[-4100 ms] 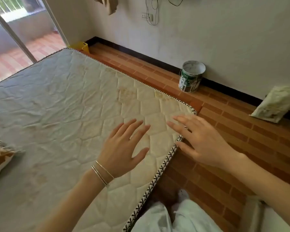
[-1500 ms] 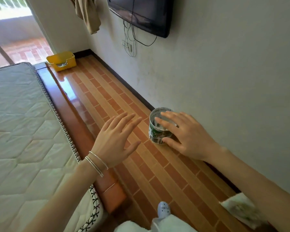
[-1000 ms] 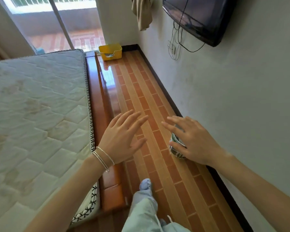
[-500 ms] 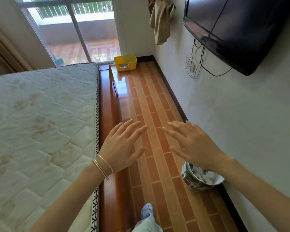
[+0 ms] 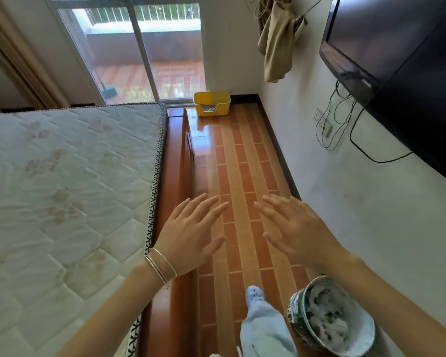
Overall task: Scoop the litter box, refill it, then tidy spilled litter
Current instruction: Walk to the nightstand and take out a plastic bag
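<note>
Tiled floor: white-filled tin, yellow box.

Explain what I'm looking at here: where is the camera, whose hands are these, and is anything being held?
There is no machine: the one picture comes from a wide-angle camera worn on a person's head, looking forward and down. The left hand and the right hand are that person's, both stretched out with straight fingers, holding nothing. On the brown brick-patterned floor stand a yellow plastic box in the far corner and a round green-and-white tin with pale contents, close by. A white quilted mattress on a wooden bed frame lies left; a black television hangs on the right wall.
</note>
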Tool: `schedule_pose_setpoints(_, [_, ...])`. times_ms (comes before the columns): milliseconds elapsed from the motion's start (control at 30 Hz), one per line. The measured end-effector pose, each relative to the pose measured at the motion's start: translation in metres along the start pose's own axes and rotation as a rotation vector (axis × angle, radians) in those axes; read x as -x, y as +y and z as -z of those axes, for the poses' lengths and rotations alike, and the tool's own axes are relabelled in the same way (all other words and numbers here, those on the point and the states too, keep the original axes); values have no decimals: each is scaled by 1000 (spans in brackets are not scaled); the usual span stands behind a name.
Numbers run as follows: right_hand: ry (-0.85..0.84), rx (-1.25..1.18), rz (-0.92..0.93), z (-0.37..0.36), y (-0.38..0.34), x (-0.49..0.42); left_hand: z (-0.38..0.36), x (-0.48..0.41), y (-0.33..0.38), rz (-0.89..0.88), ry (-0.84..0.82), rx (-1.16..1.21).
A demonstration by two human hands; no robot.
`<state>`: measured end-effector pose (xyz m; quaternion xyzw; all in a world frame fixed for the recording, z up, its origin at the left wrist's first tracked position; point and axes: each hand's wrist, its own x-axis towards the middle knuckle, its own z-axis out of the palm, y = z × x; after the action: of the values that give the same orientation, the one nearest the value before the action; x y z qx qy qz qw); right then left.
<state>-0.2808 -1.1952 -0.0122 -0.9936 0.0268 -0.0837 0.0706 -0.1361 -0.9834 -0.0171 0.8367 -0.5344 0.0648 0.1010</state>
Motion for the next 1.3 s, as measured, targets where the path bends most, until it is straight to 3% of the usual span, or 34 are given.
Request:
schedule_pose_setpoints(467, [58,32,200,24,152,-207,-10,-208,-76,87,94,-87])
schedule_pose_setpoints(767, [7,-6,209,-16,201,-290,-41,-278,-137,151,73,-25])
schedule_pose_setpoints(967, [-24,23,228,-32,226,-380,-48,-338,-213,120,62,-37])
schedule_pose_setpoints(1300, [178,39,181,-23,250,-551,-28,-460,-357,33,104,-46])
